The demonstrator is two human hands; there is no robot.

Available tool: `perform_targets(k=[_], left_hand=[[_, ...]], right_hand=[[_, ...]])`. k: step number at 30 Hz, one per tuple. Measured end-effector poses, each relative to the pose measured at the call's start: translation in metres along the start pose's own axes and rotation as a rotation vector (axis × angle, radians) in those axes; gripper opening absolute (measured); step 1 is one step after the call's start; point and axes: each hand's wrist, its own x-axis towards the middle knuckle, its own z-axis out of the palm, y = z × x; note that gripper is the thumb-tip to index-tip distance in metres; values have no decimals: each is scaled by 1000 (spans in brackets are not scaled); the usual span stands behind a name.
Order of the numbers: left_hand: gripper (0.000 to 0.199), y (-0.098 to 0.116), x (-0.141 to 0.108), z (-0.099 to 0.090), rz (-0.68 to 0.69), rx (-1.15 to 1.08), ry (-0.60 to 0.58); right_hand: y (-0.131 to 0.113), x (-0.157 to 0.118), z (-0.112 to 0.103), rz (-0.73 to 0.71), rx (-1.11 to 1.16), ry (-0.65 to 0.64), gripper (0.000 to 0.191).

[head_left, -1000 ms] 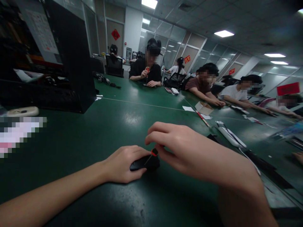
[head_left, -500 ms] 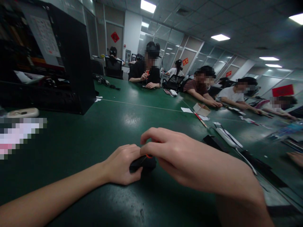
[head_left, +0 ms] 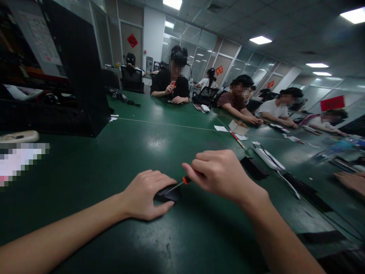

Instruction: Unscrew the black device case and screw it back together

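My left hand [head_left: 149, 194] rests on the green tabletop, its thumb and fingers gripping a small black box-like object [head_left: 172, 195] from the left side. What kind of object it is I cannot make out. A screwdriver [head_left: 186, 180] with an orange and black handle is in my right hand [head_left: 221, 171], whose fingers are curled around the grip. Its thin metal shaft slants down to the left, and the tip meets the top of the black object or lies just over it. Most of the handle is hidden inside my right fist.
An open black computer case [head_left: 76, 68] stands at the left. To the right lie a black block [head_left: 253, 167], a white power strip [head_left: 269, 158] with cable, and a small cardboard box [head_left: 238, 127]. Several people sit around the green table [head_left: 114, 160]; one opposite holds an orange tool [head_left: 172, 86].
My right hand has pulled back and turned to a curled grip, so the screwdriver's shaft now shows. My left hand keeps its hold on the black object. The view has shifted slightly.
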Motion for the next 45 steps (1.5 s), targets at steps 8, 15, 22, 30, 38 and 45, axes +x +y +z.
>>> perform_targets(k=[8,15,22,30,38,45], left_hand=[[36,-2,1,2,-52,-27,-10],[35,-1,3,0,-54,-25,-15],[35,-2,2,-1,-45,-27,-21],[37,-2,3,0,-40,-37,-25],[36,-2,2,0,-43,-38,-31],[36,-4,2,1,-42,-31,-30]], right_hand=[[48,-51,50,27,14,327,46],[49,-52,57,109,81,283,48],[47,-52,51,79,60,284,47],[45,-50,46,19,22,315,46],[46,-51,45,50,-7,301,47],[45,-49,51,42,-23,315,46]])
